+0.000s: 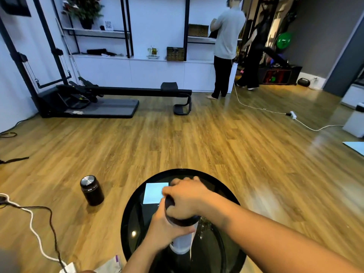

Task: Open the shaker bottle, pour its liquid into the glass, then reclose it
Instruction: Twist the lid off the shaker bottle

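A shaker bottle (182, 244) with a pale body and a black lid (178, 220) stands upright on a round black glass table (130, 217). My left hand (167, 228) is wrapped around the bottle's body just under the lid. My right hand (187, 198) covers the lid from above, fingers curled over it. A clear glass (204, 226) stands right behind the bottle, to its right, mostly hidden by my right wrist.
A white paper square (154, 192) lies on the table's far left part. A dark steel flask (91, 190) stands on the wooden floor to the left. Cables (39, 229) trail at lower left. Two people stand by the far shelves (226, 46).
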Tool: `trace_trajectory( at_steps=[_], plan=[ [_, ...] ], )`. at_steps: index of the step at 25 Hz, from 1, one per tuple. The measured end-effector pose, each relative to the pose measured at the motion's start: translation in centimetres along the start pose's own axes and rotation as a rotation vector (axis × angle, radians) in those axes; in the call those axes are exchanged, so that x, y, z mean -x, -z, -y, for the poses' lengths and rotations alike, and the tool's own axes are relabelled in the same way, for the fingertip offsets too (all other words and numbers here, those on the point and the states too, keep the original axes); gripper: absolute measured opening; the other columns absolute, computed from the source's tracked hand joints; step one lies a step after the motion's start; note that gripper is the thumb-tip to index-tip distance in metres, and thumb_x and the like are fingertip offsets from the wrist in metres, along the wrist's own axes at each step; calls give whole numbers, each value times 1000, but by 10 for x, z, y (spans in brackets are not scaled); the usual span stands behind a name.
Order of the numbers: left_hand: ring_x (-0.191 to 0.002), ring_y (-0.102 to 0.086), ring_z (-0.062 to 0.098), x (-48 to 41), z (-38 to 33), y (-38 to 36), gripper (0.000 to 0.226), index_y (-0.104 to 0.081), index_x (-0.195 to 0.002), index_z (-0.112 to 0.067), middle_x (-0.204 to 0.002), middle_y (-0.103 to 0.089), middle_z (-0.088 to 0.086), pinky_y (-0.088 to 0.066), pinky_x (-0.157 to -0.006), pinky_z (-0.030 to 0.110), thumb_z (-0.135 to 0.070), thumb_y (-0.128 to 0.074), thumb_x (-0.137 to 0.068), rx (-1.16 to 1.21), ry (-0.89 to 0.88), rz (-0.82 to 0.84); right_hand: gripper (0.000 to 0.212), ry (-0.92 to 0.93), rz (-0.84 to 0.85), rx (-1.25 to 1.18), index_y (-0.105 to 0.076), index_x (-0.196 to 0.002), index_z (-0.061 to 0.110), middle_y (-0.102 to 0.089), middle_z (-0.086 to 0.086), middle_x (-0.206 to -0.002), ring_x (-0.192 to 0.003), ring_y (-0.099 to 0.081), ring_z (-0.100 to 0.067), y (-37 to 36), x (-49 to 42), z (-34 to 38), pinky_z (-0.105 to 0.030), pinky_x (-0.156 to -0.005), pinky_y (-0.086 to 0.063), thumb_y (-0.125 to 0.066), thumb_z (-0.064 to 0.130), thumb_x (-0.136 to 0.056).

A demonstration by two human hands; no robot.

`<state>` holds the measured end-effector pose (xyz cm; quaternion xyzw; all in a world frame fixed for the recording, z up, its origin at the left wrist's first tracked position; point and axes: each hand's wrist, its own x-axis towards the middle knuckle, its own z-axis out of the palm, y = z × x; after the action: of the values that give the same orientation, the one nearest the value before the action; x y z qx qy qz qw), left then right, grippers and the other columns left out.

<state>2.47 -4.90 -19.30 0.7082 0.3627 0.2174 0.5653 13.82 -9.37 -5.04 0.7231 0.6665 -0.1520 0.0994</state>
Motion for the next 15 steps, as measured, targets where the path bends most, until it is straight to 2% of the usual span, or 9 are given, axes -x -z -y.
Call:
trace_trajectory(
  at_steps=[2, 3, 4, 6, 8, 9, 12, 13, 15],
  plan=[
    [-115, -73, 4, 0, -1, -1, 91, -66, -130, -32, -123, -76, -12, -60, -101, 31, -44, -96, -45, -13, -7, 42, 24, 208, 18, -187, -60, -103, 27, -63, 1, -107, -110, -55, -24, -4, 5, 9, -56, -116, -7, -57, 27, -80],
    [-117, -72, 5, 1, -2, -1, 85, -68, -126, -33, -124, -75, -14, -58, -106, 32, -44, -95, -45, -26, -12, 48, 22, 243, 0, -275, -59, -102, 26, -65, 3, -103, -107, -56, -20, -2, 8, 10, -53, -118, -6, -57, 28, -79],
    [-118, -71, 5, 2, -3, -1, 86, -67, -125, -33, -122, -75, -16, -57, -104, 27, -43, -95, -44, -15, -6, 30, 26, 231, -54, -311, -60, -107, 27, -65, 2, -107, -108, -57, -20, 2, 6, 8, -50, -119, -14, -56, 33, -82],
    [-106, -73, -6, 2, -1, -2, 91, -56, -126, -33, -115, -74, -16, -56, -87, 13, -35, -102, -47, 16, 16, 7, 46, 60, -141, -107, -54, -131, 27, -58, -8, -129, -122, -51, -30, 12, -2, 0, -50, -109, -33, -47, 50, -91],
    [-94, -70, -17, 0, 0, -2, 88, -48, -120, -38, -112, -73, -16, -57, -78, 10, -27, -104, -52, 4, 15, 1, 55, -106, -97, 84, -47, -141, 24, -50, -14, -140, -128, -43, -38, 10, -5, -5, -51, -101, -35, -38, 55, -95],
    [-94, -71, -16, 0, -1, -2, 89, -48, -119, -40, -112, -74, -14, -58, -79, 12, -31, -103, -50, 0, 9, -2, 51, -82, -65, 73, -51, -136, 24, -52, -14, -136, -125, -44, -39, 6, -5, -5, -50, -99, -37, -42, 50, -93],
    [-105, -75, -1, -1, 3, -2, 90, -62, -124, -34, -115, -80, -9, -60, -87, 18, -44, -99, -42, -16, 15, 9, 28, 238, -67, -149, -63, -99, 23, -62, -1, -105, -110, -50, -26, -6, -1, 2, -44, -96, -44, -54, 33, -75],
    [-109, -76, 6, -2, 6, -1, 86, -68, -123, -30, -114, -81, -9, -60, -89, 18, -42, -100, -44, -13, 14, 13, 23, 291, -85, -248, -65, -95, 23, -64, 3, -99, -105, -53, -21, -4, 1, 2, -42, -95, -46, -57, 30, -74],
    [-112, -76, 12, -1, 6, -1, 87, -66, -124, -28, -112, -81, -8, -61, -91, 23, -38, -102, -45, 12, -2, -13, 30, 270, -171, -364, -65, -111, 24, -64, 4, -107, -103, -56, -18, 4, -1, -1, -38, -91, -48, -60, 33, -82]
  ],
)
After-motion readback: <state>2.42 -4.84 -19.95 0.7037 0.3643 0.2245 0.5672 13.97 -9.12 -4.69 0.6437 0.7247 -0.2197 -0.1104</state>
